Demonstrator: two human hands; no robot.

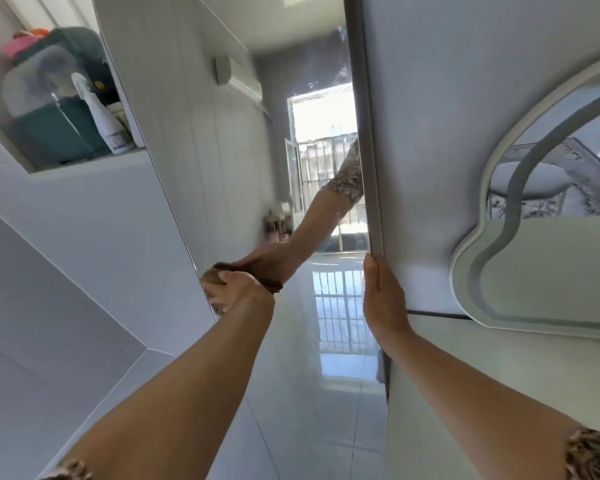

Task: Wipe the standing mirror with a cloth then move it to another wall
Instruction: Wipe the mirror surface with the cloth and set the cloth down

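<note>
We see the standing mirror [284, 188] directly in front of us, tall and narrow, its glass reflecting a bright barred window, a glossy tiled floor and a wall-mounted air conditioner. Our left hand [238, 292] is closed around a bunched brown cloth [219, 271] and presses it against the glass near the mirror's left edge, where its own reflection meets it. Our right hand [383, 299] lies along the mirror's grey right frame [369, 168], fingers [371, 271] straight and pointing upward, the palm flat against the edge rather than curled round it. Left of the mirror, a recessed wall niche [84, 162] holds a white spray bottle [103, 119] standing in front of a teal container [59, 133]. To the right, on the white wall, hangs a wavy-framed decorative mirror [499, 237]. Patterned short sleeves show at both of our upper arms.
</note>
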